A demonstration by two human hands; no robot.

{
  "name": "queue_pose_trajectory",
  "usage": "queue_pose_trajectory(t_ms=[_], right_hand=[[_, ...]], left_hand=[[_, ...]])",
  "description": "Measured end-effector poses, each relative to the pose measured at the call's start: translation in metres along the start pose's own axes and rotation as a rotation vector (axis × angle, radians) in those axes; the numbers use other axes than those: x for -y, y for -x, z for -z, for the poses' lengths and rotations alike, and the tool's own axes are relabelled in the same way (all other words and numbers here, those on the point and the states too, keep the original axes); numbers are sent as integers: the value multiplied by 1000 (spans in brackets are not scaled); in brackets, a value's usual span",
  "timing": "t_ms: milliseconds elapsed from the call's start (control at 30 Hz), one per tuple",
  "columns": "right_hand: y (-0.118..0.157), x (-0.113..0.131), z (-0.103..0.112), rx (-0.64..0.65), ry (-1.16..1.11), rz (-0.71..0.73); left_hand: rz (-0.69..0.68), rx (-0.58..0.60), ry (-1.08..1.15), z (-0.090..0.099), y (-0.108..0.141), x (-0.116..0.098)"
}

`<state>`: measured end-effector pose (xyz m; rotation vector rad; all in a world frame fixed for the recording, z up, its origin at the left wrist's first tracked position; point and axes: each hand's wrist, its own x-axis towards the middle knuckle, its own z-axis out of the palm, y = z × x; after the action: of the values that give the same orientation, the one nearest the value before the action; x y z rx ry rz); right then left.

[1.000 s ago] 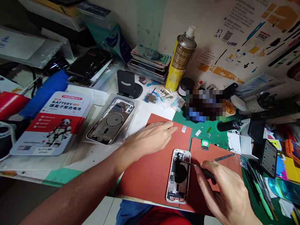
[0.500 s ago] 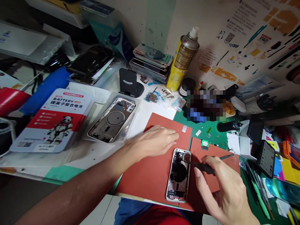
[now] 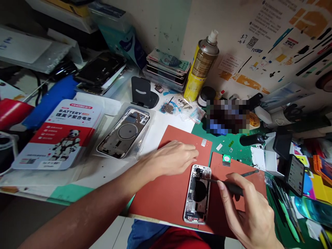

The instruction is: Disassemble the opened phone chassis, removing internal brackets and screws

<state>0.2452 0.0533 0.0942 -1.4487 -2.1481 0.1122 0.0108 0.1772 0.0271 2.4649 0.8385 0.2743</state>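
An opened phone with bare inner parts and a round black patch lies upright on the brown mat, near the table's front edge. Just beyond its top end, my left hand rests on the mat. The fingers are curled and close together, and their undersides are hidden. My right hand, to the right of the phone, pinches a slim black pointed tool. Its thin tip reaches over the upper right part of the phone. Whether the tip touches anything inside, I cannot tell.
A white phone housing lies in a clear tray at left, next to a battery box. A spray can stands at the back. Tweezers and other tools lie at right, near a propped phone.
My right hand has shifted slightly right and down, its thumb now closer against the tool. The tool's tip stays over the phone. My left hand has barely moved.
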Motion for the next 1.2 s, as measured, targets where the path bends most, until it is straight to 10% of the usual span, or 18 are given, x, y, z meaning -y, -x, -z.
queue_pose_trajectory(t_ms=[300, 600, 1200], right_hand=[[-7, -22, -14, -365, -658, -939], [-18, -26, -40, -369, -883, -984], [11, -28, -14, -521, -661, -1030]], left_hand=[[-2, -66, 171, 1, -2, -3], [-11, -111, 173, 2, -1, -4], [149, -62, -161, -9, -13, 6]])
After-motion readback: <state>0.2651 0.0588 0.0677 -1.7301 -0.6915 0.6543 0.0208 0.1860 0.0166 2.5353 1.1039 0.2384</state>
